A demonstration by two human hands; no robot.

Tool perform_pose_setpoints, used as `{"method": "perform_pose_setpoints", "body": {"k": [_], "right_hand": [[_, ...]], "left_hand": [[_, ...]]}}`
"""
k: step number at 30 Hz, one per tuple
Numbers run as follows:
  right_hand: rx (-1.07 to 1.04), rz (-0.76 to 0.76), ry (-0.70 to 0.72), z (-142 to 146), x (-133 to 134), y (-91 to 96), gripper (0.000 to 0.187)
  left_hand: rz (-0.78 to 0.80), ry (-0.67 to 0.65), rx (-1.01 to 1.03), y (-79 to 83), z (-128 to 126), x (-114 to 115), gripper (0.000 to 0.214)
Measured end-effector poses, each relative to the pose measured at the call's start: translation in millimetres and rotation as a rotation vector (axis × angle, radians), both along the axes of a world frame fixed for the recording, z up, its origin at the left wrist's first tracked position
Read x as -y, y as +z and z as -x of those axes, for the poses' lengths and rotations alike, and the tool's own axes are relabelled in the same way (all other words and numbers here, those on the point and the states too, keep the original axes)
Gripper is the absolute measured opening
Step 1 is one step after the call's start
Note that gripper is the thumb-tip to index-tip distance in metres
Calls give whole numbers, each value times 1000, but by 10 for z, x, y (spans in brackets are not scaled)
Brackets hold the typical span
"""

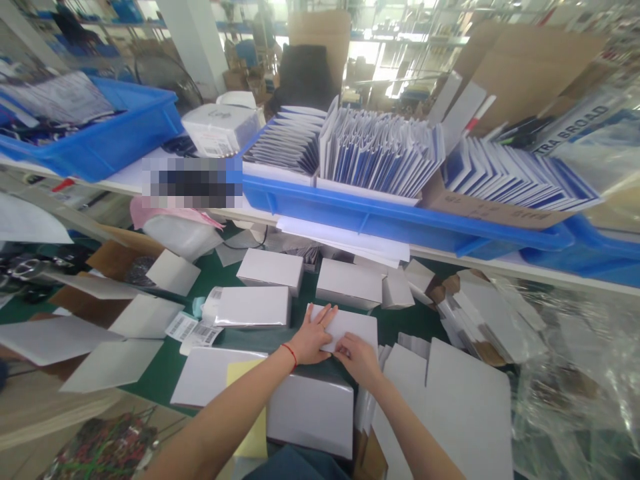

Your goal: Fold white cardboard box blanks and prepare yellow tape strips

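My left hand [311, 337] lies flat with fingers stretched out on a small white box [356, 325] on the green table. A red string is tied round that wrist. My right hand [359, 357] presses on the box's near edge, fingers bent down against it. Three more closed white boxes stand just beyond: one [271, 269] at the back left, one [349, 282] at the back middle, one [253, 306] to the left. A larger white box [310, 413] sits under my forearms, close to me.
Flat white cardboard sheets [463, 400] lie to the right and left. Label stickers [193, 330] lie left of the boxes. A raised shelf holds blue trays [390, 217] packed with blue-and-white packets [380, 153]. Clear plastic wrap [570, 373] is heaped at the right.
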State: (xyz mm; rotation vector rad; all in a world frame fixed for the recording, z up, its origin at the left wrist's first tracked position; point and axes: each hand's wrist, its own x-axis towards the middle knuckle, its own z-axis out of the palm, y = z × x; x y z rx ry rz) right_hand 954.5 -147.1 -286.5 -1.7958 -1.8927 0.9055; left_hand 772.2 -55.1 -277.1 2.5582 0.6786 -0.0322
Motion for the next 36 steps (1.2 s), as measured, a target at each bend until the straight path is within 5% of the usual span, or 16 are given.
{"method": "perform_pose_setpoints", "body": {"k": [27,36], "right_hand": [[-14,-35,44,77,40,0,24],[-26,-18,58,-107,162,11,26]], "left_hand": [[-11,7,6,-43,-3,-10,23],[-5,28,25,-13,-12,-5,21]]}}
